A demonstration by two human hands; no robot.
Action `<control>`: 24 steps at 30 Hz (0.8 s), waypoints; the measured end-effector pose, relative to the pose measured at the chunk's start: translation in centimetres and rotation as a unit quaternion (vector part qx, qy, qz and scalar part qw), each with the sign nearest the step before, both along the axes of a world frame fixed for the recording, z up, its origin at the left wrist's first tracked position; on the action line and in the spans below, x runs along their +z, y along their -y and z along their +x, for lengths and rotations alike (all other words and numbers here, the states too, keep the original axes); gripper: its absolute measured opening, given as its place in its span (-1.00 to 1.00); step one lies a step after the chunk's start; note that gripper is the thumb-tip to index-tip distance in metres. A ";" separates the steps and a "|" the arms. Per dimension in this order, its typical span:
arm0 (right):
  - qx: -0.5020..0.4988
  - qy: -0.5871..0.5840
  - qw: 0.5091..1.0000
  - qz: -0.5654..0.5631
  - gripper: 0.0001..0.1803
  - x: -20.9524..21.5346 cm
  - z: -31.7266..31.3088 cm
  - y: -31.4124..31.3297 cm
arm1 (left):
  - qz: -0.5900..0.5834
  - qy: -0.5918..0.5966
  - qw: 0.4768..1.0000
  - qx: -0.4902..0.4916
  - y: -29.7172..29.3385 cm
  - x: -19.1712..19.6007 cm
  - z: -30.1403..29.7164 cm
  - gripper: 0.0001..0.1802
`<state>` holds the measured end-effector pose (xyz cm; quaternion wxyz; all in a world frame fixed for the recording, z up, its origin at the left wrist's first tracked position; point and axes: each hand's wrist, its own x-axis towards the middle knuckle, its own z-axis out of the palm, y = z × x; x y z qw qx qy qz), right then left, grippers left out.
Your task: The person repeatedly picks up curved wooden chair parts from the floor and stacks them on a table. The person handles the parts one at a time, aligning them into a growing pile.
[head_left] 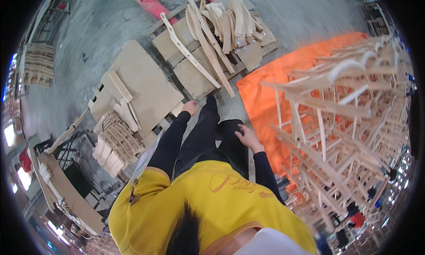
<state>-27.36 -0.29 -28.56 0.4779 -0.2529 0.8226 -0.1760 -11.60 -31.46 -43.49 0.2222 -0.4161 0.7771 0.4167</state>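
Note:
My left hand hangs beside my left leg with its fingers curled in, and I see nothing in it. It is nearest the corner of a large tan board. Over my right thigh is my right hand, empty, its fingers spread. Ahead of my feet, long curved wooden pieces lean across a low pallet covered with flat sheets. One pale wooden slat with holes lies apart on their left. A heap of shorter curved pieces rests behind them.
An orange sheet spreads at the right under a tall tangle of wooden chair frames. Stacked slatted wooden parts stand at the left by the board. A red metal frame lies beyond the pallet. A workbench is at far left.

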 end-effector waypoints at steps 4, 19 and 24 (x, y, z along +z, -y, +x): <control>0.070 -0.012 0.995 0.067 -0.30 -7.1 -3.0 -0.2 | 0.027 -0.056 0.995 0.076 1.4 3.4 -8.2 -0.58; 0.146 -0.037 0.967 0.208 -0.26 -20.2 -10.5 1.8 | 0.007 0.058 0.984 0.166 -0.3 -24.5 -12.9 -0.60; 0.138 -0.077 0.979 0.127 -0.57 -21.9 -11.5 2.6 | -0.010 0.127 0.966 0.226 2.3 -39.7 -13.3 -0.33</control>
